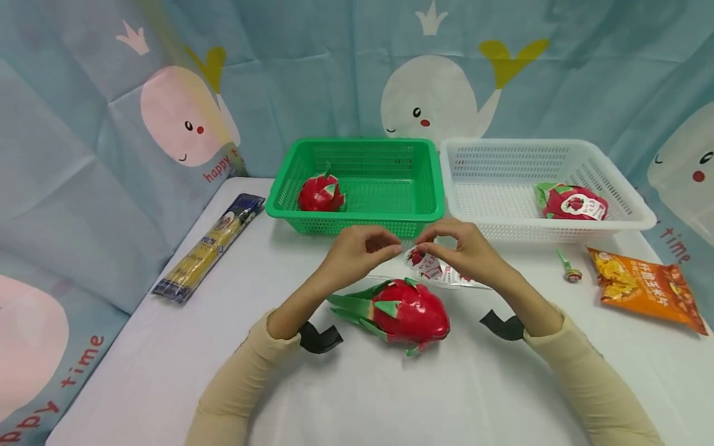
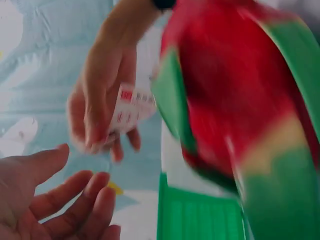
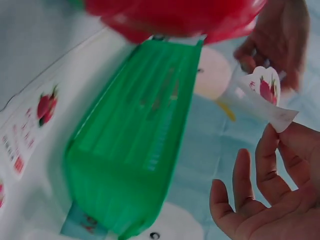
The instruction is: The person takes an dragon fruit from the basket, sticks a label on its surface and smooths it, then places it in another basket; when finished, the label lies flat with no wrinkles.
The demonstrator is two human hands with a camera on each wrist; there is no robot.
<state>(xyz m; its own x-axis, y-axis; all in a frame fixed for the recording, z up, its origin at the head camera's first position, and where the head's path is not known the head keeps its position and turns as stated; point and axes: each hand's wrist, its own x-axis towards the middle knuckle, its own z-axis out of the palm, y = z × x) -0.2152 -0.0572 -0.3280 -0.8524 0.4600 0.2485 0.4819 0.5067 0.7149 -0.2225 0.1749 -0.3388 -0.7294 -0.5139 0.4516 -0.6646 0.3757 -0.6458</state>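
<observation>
My right hand [image 1: 468, 251] pinches an edge of a white sticker [image 3: 267, 92] printed with a red dragon fruit, between thumb and forefinger. The sticker [image 1: 424, 263] hangs in front of the green basket. My left hand [image 1: 357, 254] faces it from the left; in the left wrist view the left hand [image 2: 60, 200] has thumb and fingers apart, with nothing between them. Below both hands lies a red dragon fruit [image 1: 415, 310] with green leaf tips, on its side. It looms large and blurred in the left wrist view.
Behind stand a green basket [image 1: 357, 217] with a smaller dragon fruit [image 1: 321, 193], and a white basket [image 1: 546, 230] with a labelled dragon fruit [image 1: 577, 203]. A sticker sheet [image 1: 468, 282] lies beyond the fruit. Packaged noodles [image 1: 209, 251] lie left; a lollipop [image 1: 570, 269] and orange snack bag [image 1: 647, 288] lie right.
</observation>
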